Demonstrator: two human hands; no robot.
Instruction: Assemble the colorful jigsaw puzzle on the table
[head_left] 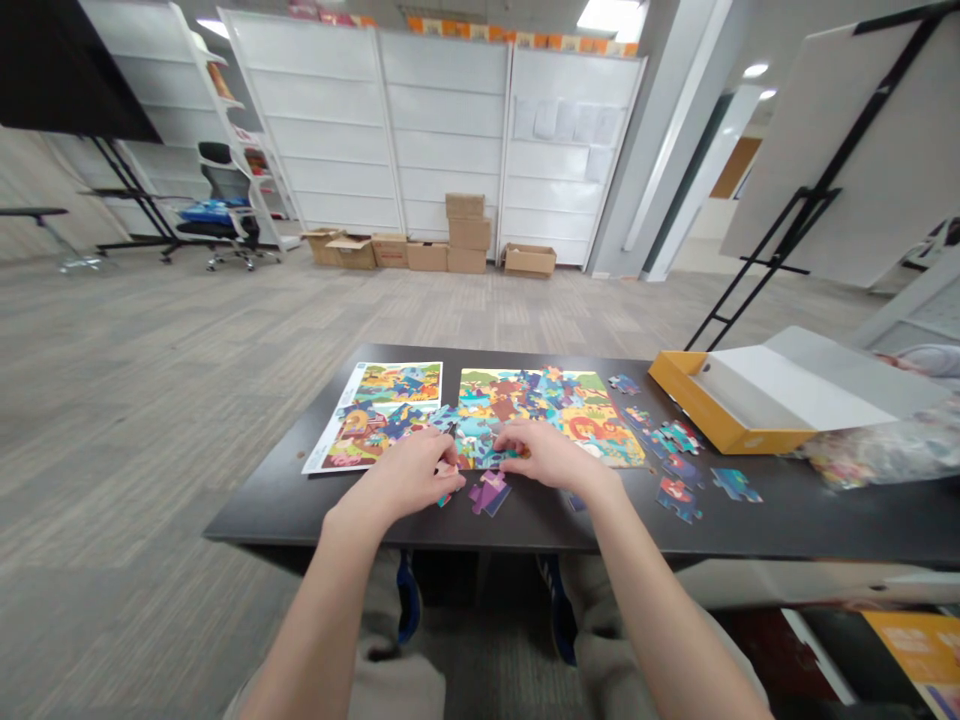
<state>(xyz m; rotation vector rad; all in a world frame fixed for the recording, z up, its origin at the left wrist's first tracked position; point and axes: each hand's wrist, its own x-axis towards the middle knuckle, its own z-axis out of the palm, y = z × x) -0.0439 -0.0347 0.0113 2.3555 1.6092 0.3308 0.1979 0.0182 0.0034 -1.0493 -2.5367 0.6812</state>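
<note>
A colourful jigsaw puzzle [555, 410], mostly put together, lies on a dark table [300, 500]. My left hand [416, 475] rests at the puzzle's lower left edge, its fingers curled and pinching a small piece [448, 470]. At the lower middle edge, my right hand [544, 452] has its fingers bent and pressed down on the joined pieces. A purple piece [489, 492] lies loose on the table just below and between the two hands.
A printed reference sheet [375, 415] lies left of the puzzle. Several loose pieces [679, 470] are scattered to the right. An open yellow box [720, 410] and a clear plastic bag [885, 450] sit at the far right. Cardboard boxes [465, 240] stand by the far wall.
</note>
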